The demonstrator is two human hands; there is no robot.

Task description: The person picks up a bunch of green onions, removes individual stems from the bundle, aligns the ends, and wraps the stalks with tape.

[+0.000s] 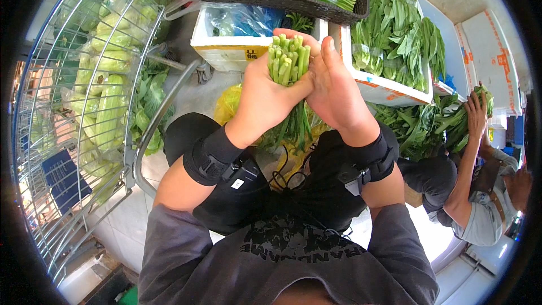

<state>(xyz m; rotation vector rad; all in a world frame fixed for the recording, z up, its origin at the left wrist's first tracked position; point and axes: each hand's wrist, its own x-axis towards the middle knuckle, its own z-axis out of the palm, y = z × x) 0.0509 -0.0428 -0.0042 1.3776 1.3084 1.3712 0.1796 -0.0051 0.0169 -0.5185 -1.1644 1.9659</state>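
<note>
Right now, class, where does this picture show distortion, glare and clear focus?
In the head view, the cart bows along the left rim; in the head view, glare whitens the floor at lower right; in the head view, the stems look fairly sharp.

Bright light whitens the floor [437, 236] right of the shirt [293, 257]; left of it, the cart [65, 181] curves along the black rim.

The person [327, 274] wears a charcoal T-shirt [237, 271] at six o'clock, black print [299, 243] across it; short sleeves [175, 243] toward seven and four; black trousers [240, 209]; a black strapped left wristband [206, 158] at eight, its box [249, 179] white-labelled; a matching right wristband [375, 152] past three.
</note>
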